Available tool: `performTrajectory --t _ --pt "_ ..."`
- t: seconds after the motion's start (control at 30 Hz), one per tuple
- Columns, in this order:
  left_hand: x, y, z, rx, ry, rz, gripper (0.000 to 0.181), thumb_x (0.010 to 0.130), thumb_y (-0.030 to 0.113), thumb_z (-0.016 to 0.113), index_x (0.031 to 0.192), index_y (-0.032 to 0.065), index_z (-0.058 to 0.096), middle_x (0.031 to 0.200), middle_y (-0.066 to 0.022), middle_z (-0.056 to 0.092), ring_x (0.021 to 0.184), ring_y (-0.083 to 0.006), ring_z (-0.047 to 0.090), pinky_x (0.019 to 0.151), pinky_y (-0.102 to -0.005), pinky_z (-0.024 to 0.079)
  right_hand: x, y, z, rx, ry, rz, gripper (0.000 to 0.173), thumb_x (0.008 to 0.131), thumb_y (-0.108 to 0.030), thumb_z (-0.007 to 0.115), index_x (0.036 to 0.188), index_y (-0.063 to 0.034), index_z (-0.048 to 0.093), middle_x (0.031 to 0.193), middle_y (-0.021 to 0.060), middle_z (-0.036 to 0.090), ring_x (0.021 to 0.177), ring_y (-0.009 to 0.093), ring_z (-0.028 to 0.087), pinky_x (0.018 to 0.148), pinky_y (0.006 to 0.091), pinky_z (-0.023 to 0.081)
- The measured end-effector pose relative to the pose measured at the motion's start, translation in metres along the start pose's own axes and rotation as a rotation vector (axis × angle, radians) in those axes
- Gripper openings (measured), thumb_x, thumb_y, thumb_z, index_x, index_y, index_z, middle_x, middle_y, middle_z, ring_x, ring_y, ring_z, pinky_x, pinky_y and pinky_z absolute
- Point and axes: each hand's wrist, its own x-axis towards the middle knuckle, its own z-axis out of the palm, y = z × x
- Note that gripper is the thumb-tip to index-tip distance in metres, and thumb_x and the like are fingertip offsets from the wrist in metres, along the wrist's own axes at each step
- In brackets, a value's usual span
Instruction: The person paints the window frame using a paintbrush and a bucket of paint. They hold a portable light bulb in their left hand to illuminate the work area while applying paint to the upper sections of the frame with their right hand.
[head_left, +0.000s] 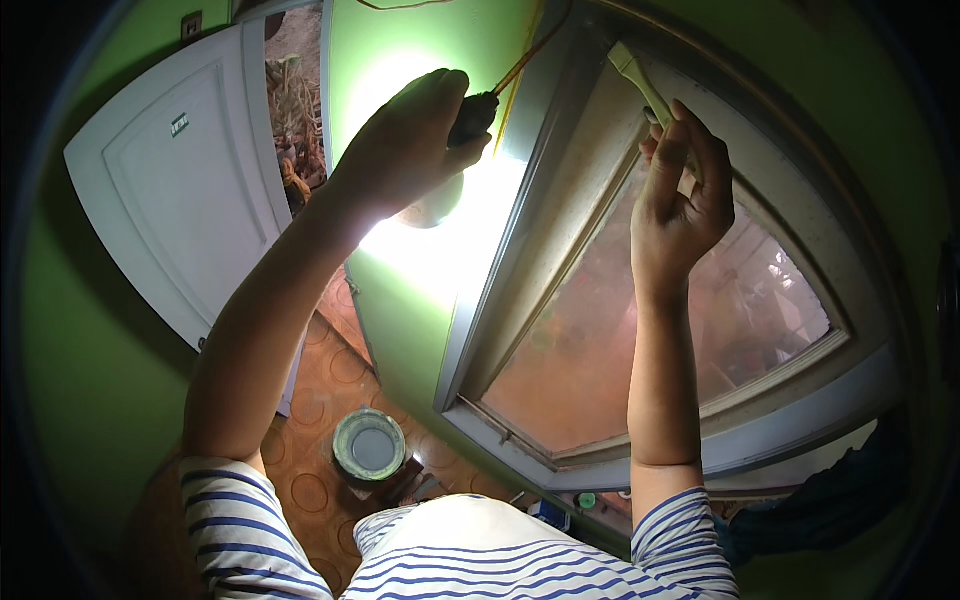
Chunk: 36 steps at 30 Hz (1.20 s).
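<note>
My left hand (405, 146) is closed around the black socket (474, 120) of a lit light bulb (431, 206), whose cord runs up to the right. The bulb throws a bright glare on the green wall (405, 300) beside the window. My right hand (682, 195) grips the handle of a pale flat paintbrush (637, 71) between thumb and fingers. The brush's head points up and left, near the upper corner of the window frame (592, 135). Whether its bristles touch the frame I cannot tell. Dusty-looking glass (585, 360) lies behind and below my right hand.
A bucket (369, 444) with greyish contents stands low down, above the orange patterned floor (309, 491). At the left a white panelled door (187, 165) stands ajar, with dry plants (296, 112) outside. Dark cloth (825, 502) hangs at lower right. A blue box (549, 515) sits below the window.
</note>
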Motion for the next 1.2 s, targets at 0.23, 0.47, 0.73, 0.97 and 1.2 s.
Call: performTrajectory --t 0.23,0.47,0.73,0.97,1.2 --pt "0.001 -0.001 0.002 -0.035 -0.036 -0.044 0.031 0.097 0.026 0.068 0.085 0.0041 0.050 0.076 -0.0084 0.051 0.069 -0.0225 0.055 0.064 -0.0389 0.048 -0.083 -0.007 -0.022 -0.132 -0.210 0.037 0.020 0.095 0.003 0.063 0.115 0.0017 0.066 0.093 0.0121 0.068 0.079 0.024 0.068 0.068 0.0336 0.054" --pt "0.001 -0.001 -0.001 -0.026 -0.005 -0.036 0.038 0.098 0.027 0.067 0.078 0.0049 0.043 0.072 -0.0079 0.045 0.064 -0.0206 0.050 0.060 -0.0391 0.043 -0.179 -0.036 -0.056 -0.045 -0.381 0.315 0.022 0.096 0.003 0.061 0.118 0.0022 0.064 0.092 0.0121 0.067 0.076 0.022 0.066 0.068 0.0327 0.054" --pt "0.000 -0.002 -0.001 -0.009 0.012 0.024 0.039 0.098 0.028 0.067 0.078 0.0055 0.042 0.070 -0.0083 0.041 0.062 -0.0206 0.047 0.060 -0.0399 0.041 -0.222 -0.059 -0.046 0.048 -0.476 0.392 0.023 0.099 -0.002 0.059 0.121 0.0016 0.063 0.093 0.0118 0.067 0.080 0.021 0.066 0.072 0.0329 0.055" --pt "0.001 0.002 0.001 -0.120 -0.065 -0.143 0.039 0.097 0.030 0.068 0.079 0.0056 0.043 0.071 -0.0081 0.046 0.063 -0.0202 0.050 0.060 -0.0390 0.043 -0.234 -0.052 -0.017 -0.009 -0.446 0.357 0.023 0.099 -0.001 0.057 0.121 0.0026 0.062 0.095 0.0138 0.066 0.080 0.024 0.066 0.070 0.0336 0.055" --pt "0.007 0.005 -0.015 0.024 -0.208 -0.202 0.031 0.093 0.029 0.067 0.098 0.0025 0.052 0.096 -0.0160 0.056 0.087 -0.0316 0.058 0.078 -0.0437 0.048 -0.230 -0.067 -0.042 -0.022 -0.451 0.406 0.022 0.098 0.000 0.058 0.120 0.0031 0.062 0.094 0.0140 0.066 0.077 0.023 0.064 0.066 0.0336 0.053"
